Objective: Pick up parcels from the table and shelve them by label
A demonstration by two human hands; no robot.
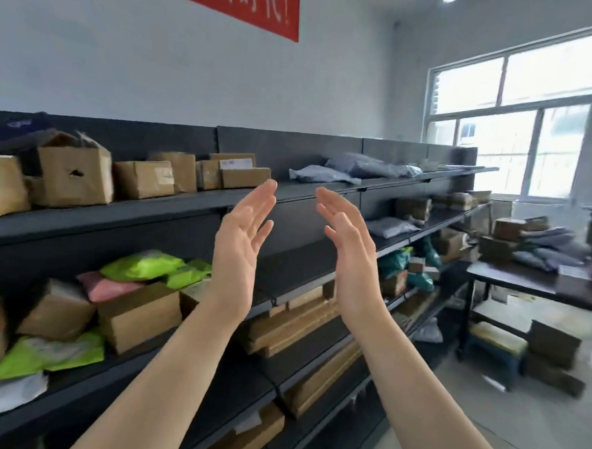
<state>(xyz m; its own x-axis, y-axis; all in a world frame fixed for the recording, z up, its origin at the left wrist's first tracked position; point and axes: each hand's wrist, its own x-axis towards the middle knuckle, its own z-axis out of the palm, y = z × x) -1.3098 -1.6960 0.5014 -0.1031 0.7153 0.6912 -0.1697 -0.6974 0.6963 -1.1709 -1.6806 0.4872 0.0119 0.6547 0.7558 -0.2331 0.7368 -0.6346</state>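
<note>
Before the shelf, both hands, left and right, hang open and empty, palms facing; parcels wait, blurred, on the tabletop, probably next.

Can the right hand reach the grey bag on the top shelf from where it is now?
Probably yes. The right hand is open, empty and raised in front of the shelving; nothing stands between it and the grey bag, which lies alone near the front edge of the top shelf. A forward stretch may be needed.
</note>
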